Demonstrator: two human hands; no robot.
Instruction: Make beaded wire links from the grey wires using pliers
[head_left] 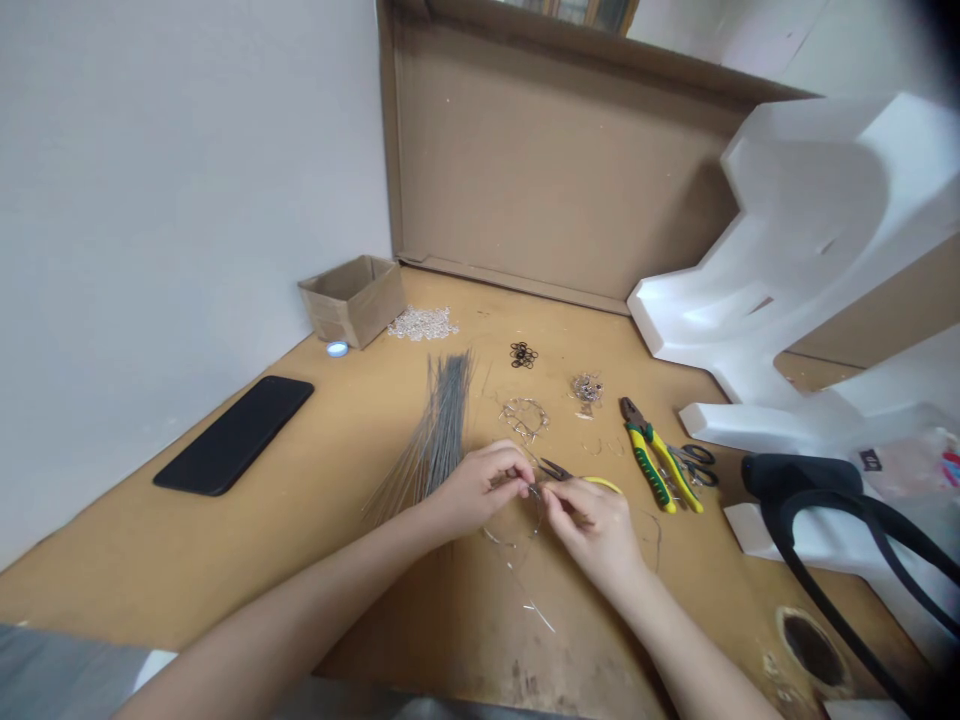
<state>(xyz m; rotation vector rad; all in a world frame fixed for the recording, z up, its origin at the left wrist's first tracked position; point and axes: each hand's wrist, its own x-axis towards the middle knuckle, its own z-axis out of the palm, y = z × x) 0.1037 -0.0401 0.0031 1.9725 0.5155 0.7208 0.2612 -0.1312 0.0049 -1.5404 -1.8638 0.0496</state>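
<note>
My left hand [484,488] and my right hand [596,522] meet over the front middle of the table, both with fingers closed in a pinch. Between the fingertips is a thin metal wire [534,491], and a curved length of it seems to hang below. How each end is held is too small to make out. Partly under my right hand lie yellow-handled pliers [556,468] with dark narrow jaws. Left of my hands spreads a bundle of straight grey wires [442,430]. Beyond them rests a wire ring [526,416] with small projecting ends.
Behind are black rings [523,354], a small metal pile [587,388] and clear pieces [422,322] beside a cardboard box [360,305]. Green-yellow pliers [660,460] and scissors [697,464] lie right, near white foam [817,220] and a black strap [795,560]. A phone [236,435] lies left.
</note>
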